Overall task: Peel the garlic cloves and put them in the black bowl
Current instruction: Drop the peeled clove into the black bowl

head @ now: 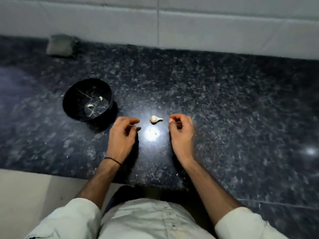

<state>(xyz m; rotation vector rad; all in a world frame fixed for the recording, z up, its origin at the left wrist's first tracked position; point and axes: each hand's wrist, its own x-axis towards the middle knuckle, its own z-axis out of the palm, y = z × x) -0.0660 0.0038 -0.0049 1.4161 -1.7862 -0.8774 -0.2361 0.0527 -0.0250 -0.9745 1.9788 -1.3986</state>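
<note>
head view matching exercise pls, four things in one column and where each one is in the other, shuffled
1. loose garlic clove
2. black bowl
3. grey-green pad
4. black band

a. on the left wrist
b. far left, by the wall
c. on the counter, between left hand and right hand
d. left of both hands, holding two cloves

Pairs: 1-c, 2-d, 3-b, 4-a

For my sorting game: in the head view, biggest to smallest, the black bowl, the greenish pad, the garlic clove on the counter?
1. black bowl
2. greenish pad, farther from the camera, so its real size is unsure
3. garlic clove
</note>
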